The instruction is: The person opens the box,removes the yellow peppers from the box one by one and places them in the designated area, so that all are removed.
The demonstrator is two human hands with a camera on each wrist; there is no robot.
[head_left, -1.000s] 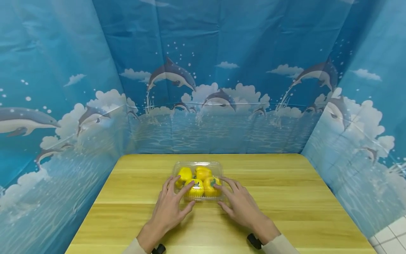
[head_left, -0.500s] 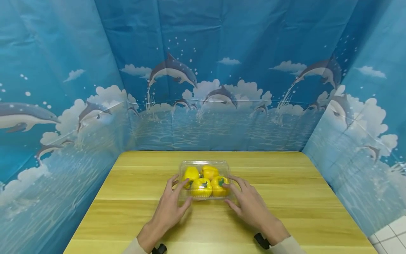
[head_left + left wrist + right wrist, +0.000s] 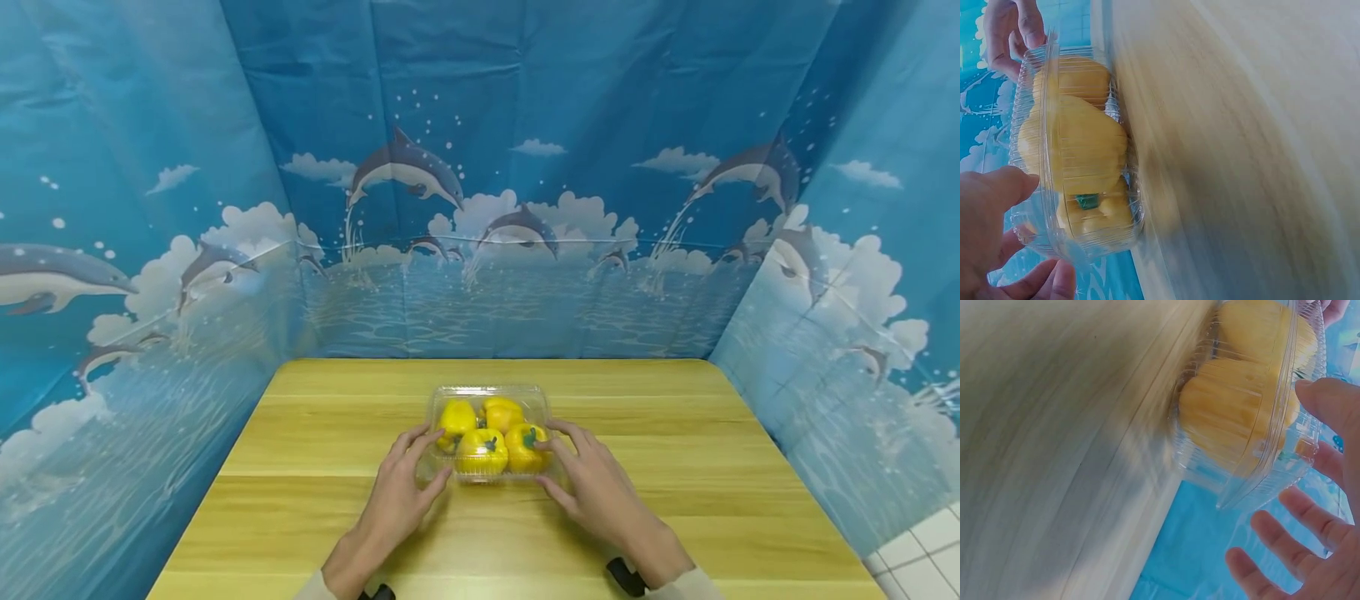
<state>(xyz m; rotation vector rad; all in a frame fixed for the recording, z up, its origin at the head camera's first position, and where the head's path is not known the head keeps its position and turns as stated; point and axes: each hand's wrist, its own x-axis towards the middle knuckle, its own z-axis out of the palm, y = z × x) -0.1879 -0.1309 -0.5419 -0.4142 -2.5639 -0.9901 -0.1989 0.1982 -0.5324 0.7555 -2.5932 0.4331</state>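
A clear plastic clamshell box (image 3: 489, 389) lies closed on the table, with several yellow bell peppers (image 3: 482, 452) inside, green stems showing. My left hand (image 3: 396, 493) is at its left side, fingertips along the edge. In the left wrist view the left thumb (image 3: 1013, 184) reaches the lid's rim, the other fingers spread around the corner. At the right side, my right hand (image 3: 600, 485) has its index fingertip over the front right pepper. The right wrist view shows the right thumb (image 3: 1322, 400) against the lid, the remaining fingers (image 3: 1285, 540) spread apart.
The light wooden table (image 3: 675, 467) extends to both sides of the box. A blue curtain (image 3: 480, 308) printed with dolphins and clouds hangs behind it and along both sides. White floor tiles (image 3: 922, 550) show at the lower right.
The box with the peppers has shifted a little to the right. My right hand has moved right along with it, and the left hand stays at the box's left edge.
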